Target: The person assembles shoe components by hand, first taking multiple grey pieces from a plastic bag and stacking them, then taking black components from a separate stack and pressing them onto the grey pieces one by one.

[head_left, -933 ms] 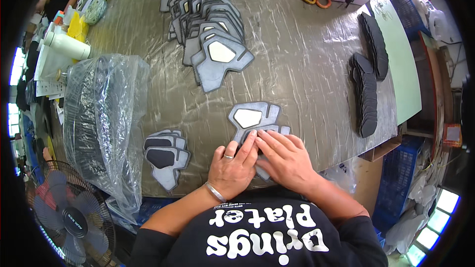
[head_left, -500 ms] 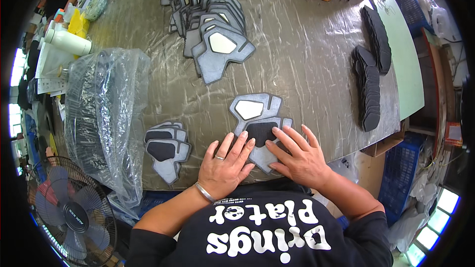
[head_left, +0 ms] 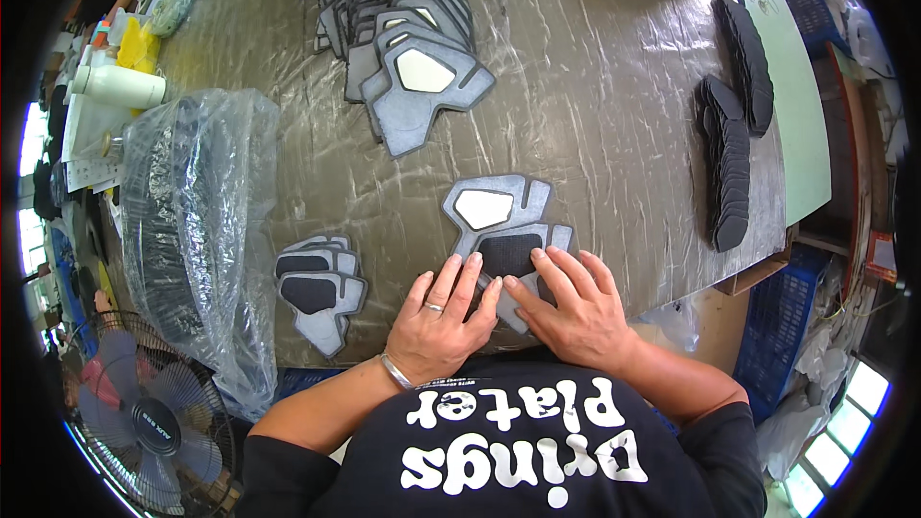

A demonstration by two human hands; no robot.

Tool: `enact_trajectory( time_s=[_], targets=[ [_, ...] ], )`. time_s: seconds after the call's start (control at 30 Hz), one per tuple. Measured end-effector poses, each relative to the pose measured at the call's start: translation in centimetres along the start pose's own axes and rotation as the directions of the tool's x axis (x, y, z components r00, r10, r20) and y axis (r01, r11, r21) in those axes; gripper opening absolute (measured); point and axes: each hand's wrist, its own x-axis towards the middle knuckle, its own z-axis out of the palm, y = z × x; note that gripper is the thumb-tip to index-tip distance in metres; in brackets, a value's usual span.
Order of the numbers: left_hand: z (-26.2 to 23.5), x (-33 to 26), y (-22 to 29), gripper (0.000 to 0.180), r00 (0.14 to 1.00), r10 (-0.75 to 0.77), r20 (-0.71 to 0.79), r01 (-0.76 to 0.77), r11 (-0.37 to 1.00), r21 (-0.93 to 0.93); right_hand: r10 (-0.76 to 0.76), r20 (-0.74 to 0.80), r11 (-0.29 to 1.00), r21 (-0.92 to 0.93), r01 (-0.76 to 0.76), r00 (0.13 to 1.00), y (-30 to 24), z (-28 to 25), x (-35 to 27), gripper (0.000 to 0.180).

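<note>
Hands both flat and open, left hand (head_left: 443, 315) and right hand (head_left: 577, 302) pressing a grey foam panel with a black patch (head_left: 511, 257) at the table (head_left: 595, 105) near edge; looks light, floppy, so pinch its rim.

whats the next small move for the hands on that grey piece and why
Probably press the fingers outward over the black patch: both the left hand and right hand lie flat at its near edge on the grey piece, so the far side looks unpressed.
</note>
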Motion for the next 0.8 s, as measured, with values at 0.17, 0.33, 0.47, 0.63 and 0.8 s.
enact_trajectory(
  time_s=[0.17, 0.33, 0.47, 0.63, 0.8],
  targets=[
    [-0.2, 0.0, 0.1, 0.048, 1.000, -0.011, -0.006, 0.011, 1.000, 0.013, -0.019, 0.022, 1.000, 0.012, 0.019, 1.000, 0.8, -0.8, -0.3, 0.047],
    [-0.2, -0.2, 0.7, 0.047, 0.998, -0.056, -0.016, 0.056, 0.998, -0.031, 0.146, -0.054, 0.979, 0.149, -0.137, 0.988, 2.7, -0.5, -0.9, 0.055],
    [0.3, -0.6, 0.6, 0.047, 0.994, -0.096, -0.049, 0.091, 0.991, -0.094, 0.165, -0.129, 0.984, 0.089, -0.154, 0.978, 2.4, -1.4, 3.1, 0.057],
    [-0.1, -1.2, 1.1, 0.058, 0.889, -0.395, -0.230, 0.190, 0.777, -0.600, 0.268, -0.033, 0.847, 0.484, -0.219, 0.963, 1.7, -1.8, 2.8, 0.047],
    [-1.3, -2.9, 0.3, 0.044, 0.754, -0.649, 0.104, 0.082, -0.064, -0.995, 0.105, 0.073, 0.624, 0.772, -0.123, 0.992, -0.5, -1.8, 4.1, 0.045]
  ],
)
